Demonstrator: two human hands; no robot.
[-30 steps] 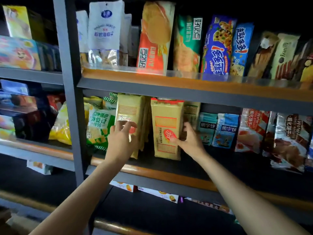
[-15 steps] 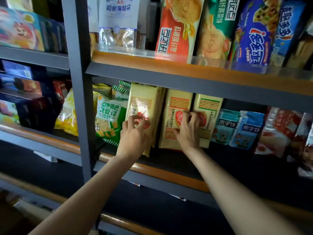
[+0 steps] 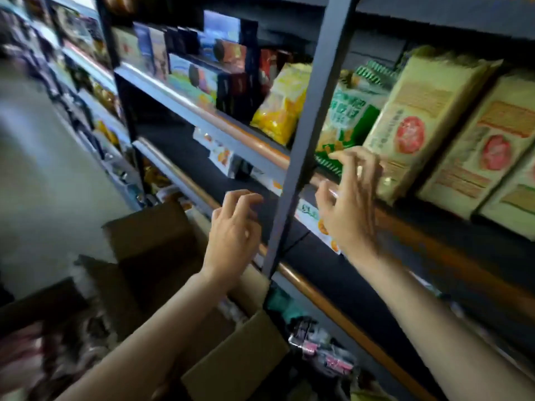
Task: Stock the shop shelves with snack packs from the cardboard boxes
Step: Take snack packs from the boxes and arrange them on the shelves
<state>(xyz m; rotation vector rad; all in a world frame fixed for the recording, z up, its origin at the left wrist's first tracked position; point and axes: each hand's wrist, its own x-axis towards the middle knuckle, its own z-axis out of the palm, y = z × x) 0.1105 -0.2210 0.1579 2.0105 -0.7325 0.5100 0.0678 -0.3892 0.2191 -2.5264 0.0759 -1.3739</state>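
Pale yellow biscuit packs stand upright in a row on the shelf at the right. My right hand hovers just in front of the leftmost pack, fingers spread and loosely bent, holding nothing. My left hand is lower and left of the grey upright post, fingers loosely curled and empty. An open cardboard box sits on the floor below my left arm; a second box flap lies nearer me.
A green-and-white snack bag and a yellow bag stand left of the biscuit packs. Boxed goods fill the shelf bay further left. Small dark packs lie low by the shelf foot. The aisle floor stretches away at left.
Both hands have come off the yellow biscuit packs and drawn back from the shelf. My view has swung left and down, bringing the cardboard boxes and the aisle into sight.
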